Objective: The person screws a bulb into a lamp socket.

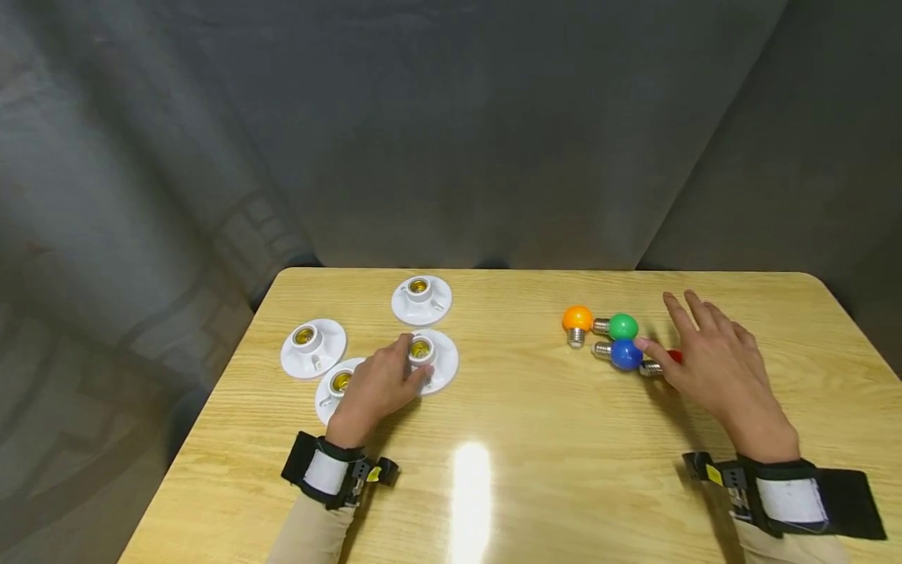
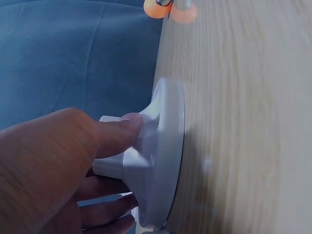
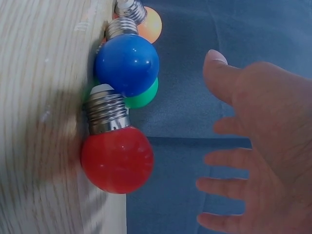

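Note:
My left hand (image 1: 380, 384) grips the raised socket of a white round lamp holder (image 2: 161, 161), thumb on one side and fingers on the other. That lamp holder's base lies at the tabletop. On the right, my right hand (image 1: 722, 372) hovers over the red bulb (image 3: 117, 160) with fingers spread, touching nothing. The hand partly hides this bulb in the head view. Beside it lie a blue bulb (image 1: 626, 355), a green bulb (image 1: 623, 327) and an orange bulb (image 1: 578, 319), all with metal screw bases.
More white lamp holders lie on the left: one at the back (image 1: 421, 301), one at the far left (image 1: 313, 348), and one partly behind my left hand (image 1: 331, 395). The wooden table (image 1: 521, 407) ends at a dark grey curtain (image 1: 479, 141).

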`<move>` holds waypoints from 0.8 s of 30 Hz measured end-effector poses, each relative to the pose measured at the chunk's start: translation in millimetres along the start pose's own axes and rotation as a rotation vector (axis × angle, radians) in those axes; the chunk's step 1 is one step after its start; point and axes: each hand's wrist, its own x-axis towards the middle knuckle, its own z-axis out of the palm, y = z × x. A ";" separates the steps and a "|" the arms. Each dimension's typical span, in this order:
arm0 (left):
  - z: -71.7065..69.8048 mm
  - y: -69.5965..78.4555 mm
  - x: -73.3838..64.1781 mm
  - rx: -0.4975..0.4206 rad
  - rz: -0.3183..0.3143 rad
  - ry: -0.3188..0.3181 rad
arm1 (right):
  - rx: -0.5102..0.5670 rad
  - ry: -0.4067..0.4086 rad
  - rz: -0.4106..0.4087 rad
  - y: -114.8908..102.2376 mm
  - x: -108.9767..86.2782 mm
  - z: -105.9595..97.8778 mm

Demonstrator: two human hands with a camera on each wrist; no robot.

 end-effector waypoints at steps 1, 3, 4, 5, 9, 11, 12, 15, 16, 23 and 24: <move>-0.3 0.2 -0.2 -0.001 -0.001 -0.002 | 0.001 -0.002 -0.001 -0.4 0.2 -0.1; -0.6 0.6 -0.4 0.001 -0.001 -0.004 | 0.002 -0.006 -0.003 -0.9 0.5 -0.2; -0.6 0.9 -0.6 -0.001 -0.001 -0.006 | 0.004 -0.005 -0.004 -1.0 0.6 -0.3; -0.5 1.2 -0.5 -0.004 0.002 -0.007 | 0.004 -0.005 -0.006 -0.8 0.5 -0.4; 0.7 2.8 0.2 -0.014 0.016 -0.012 | 0.007 -0.006 -0.008 0.3 -0.4 -0.7; 1.0 3.9 0.3 -0.020 0.016 -0.014 | 0.008 -0.007 -0.010 0.7 -0.5 -0.6; 1.1 4.4 0.3 -0.022 0.015 -0.016 | 0.008 -0.010 -0.010 1.0 -0.5 -0.6; 1.3 6.4 0.1 -0.024 0.012 -0.023 | 0.011 -0.032 -0.005 2.4 -0.4 -1.2; 1.4 6.9 0.1 -0.023 0.012 -0.026 | 0.011 -0.046 -0.002 3.2 -0.3 -1.5; 2.6 10.3 -0.9 -0.013 0.036 -0.018 | 0.005 -0.132 0.014 7.2 1.6 -4.0; 3.0 10.6 -1.1 -0.012 0.041 -0.019 | 0.005 -0.138 0.015 7.4 1.7 -4.0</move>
